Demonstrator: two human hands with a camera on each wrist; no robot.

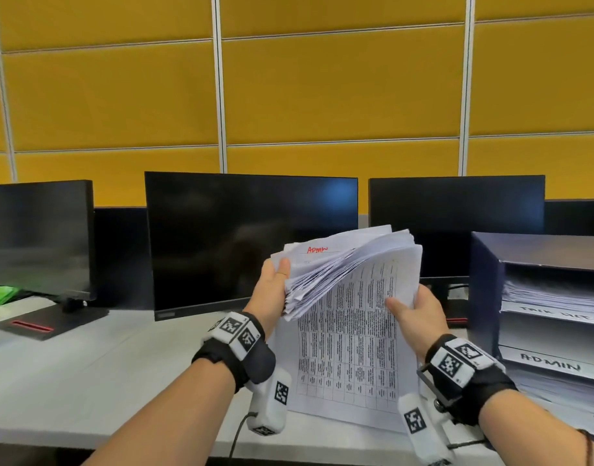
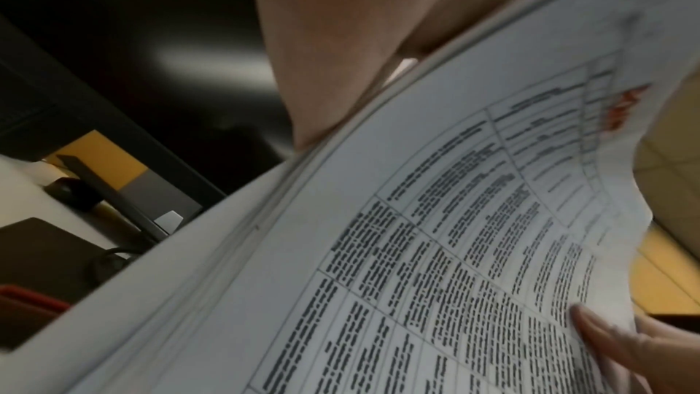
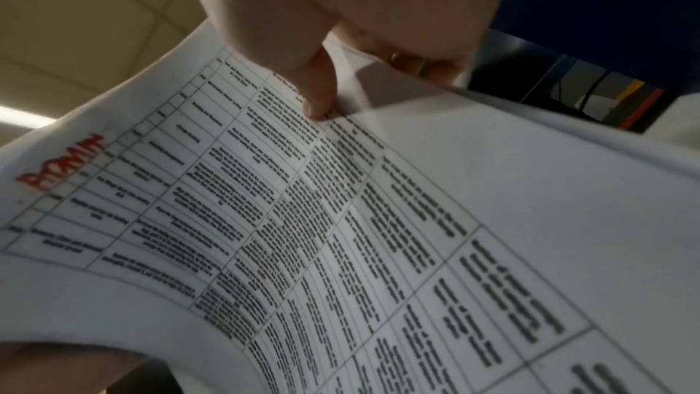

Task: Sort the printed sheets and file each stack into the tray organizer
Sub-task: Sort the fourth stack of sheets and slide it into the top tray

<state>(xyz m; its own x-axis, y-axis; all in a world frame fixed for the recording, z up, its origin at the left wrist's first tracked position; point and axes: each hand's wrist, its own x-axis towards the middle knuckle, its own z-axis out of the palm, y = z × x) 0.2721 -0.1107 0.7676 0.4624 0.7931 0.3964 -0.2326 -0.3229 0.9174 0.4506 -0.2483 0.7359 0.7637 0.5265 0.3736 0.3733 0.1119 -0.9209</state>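
White printed sheets (image 1: 349, 297) stand fanned above the bench (image 1: 87, 381), lower edge resting on it. Left hand (image 1: 272, 290) grips the fanned bundle; right hand (image 1: 420, 314) pinches the front sheet. Tray organizer (image 1: 487, 284) sits just right.

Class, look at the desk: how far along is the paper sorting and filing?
Done: the tray organizer already holds sheets above its ADMIN label. In hand: the left hand and right hand fan a stack of sheets marked ADMIN in red. Left: filing that stack.
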